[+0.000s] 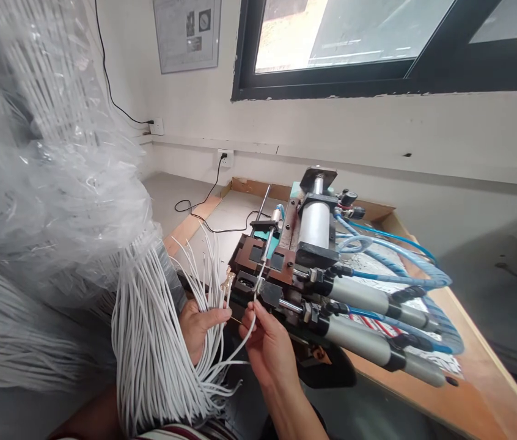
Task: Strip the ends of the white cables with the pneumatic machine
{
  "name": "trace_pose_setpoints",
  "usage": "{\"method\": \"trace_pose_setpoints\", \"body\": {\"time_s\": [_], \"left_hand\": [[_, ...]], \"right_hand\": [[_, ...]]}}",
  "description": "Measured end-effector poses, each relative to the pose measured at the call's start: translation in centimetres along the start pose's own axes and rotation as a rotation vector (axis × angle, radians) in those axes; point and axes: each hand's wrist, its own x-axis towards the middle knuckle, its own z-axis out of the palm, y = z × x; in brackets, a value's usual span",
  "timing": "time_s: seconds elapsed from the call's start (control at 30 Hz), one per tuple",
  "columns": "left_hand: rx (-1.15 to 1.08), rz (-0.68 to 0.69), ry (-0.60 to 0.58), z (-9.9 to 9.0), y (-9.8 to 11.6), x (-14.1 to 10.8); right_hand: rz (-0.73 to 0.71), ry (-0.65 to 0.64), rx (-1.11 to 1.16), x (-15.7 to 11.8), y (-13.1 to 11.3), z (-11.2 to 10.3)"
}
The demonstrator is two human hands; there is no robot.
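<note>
- My right grip point(270, 339) is clamped on one white cable point(239, 348) at the machine's point(317, 227) front.
- My left grip point(195, 330) holds several cables point(217, 337), left of the machine.
- A thick bundle point(155, 348) droops farther left.

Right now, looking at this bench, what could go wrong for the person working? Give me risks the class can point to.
1. Pinching: the right hand holds a white cable right up against the machine's dark block, so moving parts might catch it.
2. Tangling: loose strands of the large cable bundle spread close by and could snag.
3. Damage: bare copper-coloured ends above the left hand might bend or fray against the machine.
</note>
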Motion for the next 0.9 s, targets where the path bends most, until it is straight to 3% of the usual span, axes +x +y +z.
{"method": "trace_pose_setpoints", "body": {"time_s": [0.1,0.2,0.27,0.53,0.73,0.9], "left_hand": [[-0.026,-0.006,-0.026,0.3,0.3,-0.2],[-0.038,-0.053,-0.074,0.7,0.7,-0.3],[-0.042,-0.062,-0.087,1.0,0.9,-0.3],[-0.044,-0.078,-0.075,1.7,1.5,-0.2],[-0.032,-0.039,0.003,2.2,1.7,0.3],[-0.029,-0.021,0.011,2.4,1.7,0.6]], "right_hand": [[0.035,-0.08,-0.037,-0.7,0.3,0.1],[0.092,-0.218,-0.242,-1.6,1.2,-0.5],[0.076,-0.245,-0.366,-2.0,1.8,-1.1],[-0.149,-0.077,-0.343,-2.0,2.1,-1.7],[-0.125,0.044,-0.112,-0.9,0.9,-0.4],[-0.047,0.05,0.007,-0.1,0.0,0.0]]}}
